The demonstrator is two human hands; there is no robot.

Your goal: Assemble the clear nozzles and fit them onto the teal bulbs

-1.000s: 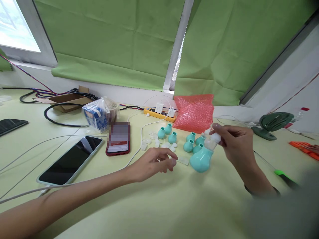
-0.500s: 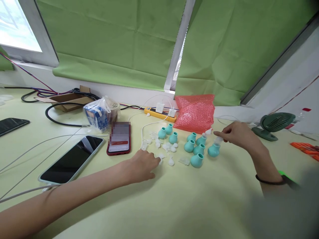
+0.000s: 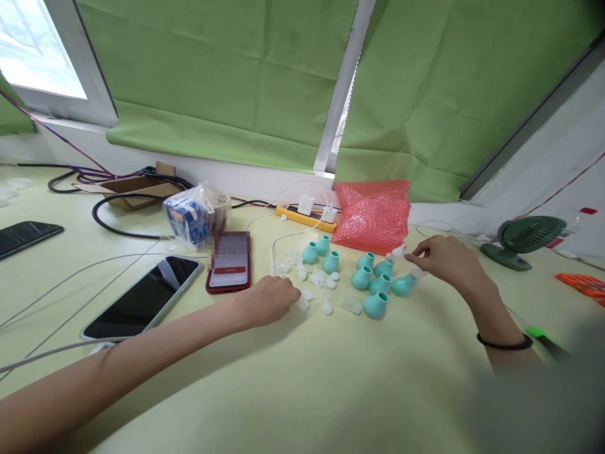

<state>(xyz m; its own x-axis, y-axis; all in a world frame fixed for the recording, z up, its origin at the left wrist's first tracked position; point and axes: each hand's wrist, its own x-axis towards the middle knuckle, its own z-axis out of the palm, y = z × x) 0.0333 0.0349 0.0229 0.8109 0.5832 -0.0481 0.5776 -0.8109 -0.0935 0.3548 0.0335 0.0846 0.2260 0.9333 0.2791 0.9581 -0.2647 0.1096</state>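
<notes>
My left hand point(image 3: 275, 301) rests low over the table, its fingers closed together at a small clear plastic piece point(image 3: 303, 304). Other small white and clear pieces point(image 3: 326, 308) lie scattered just beyond it. On the right, my right hand point(image 3: 442, 260) has curled fingers; what they pinch, if anything, is hidden. Just below its fingertips, a teal rubber squeeze bulb point(image 3: 403, 286) leans over, with its clear nozzle point(image 3: 418, 273) pointing right. A bulb with a white-tipped nozzle point(image 3: 397, 251) stands close to the index fingertip. Several open-necked teal bulbs point(image 3: 376, 305) stand between my hands.
Behind the bulbs are a red bubble-wrap bag point(image 3: 373, 215) and a yellow power strip point(image 3: 305, 217). Two phones, a red-cased one point(image 3: 230, 290) and a pale-cased one point(image 3: 142, 299), lie left, near a plastic-wrapped package point(image 3: 189, 217). A green fan point(image 3: 529, 236) stands right.
The bulb under my right hand has tipped from upright to leaning right. My left fingers have drawn together at the clear piece. The view has shifted slightly.
</notes>
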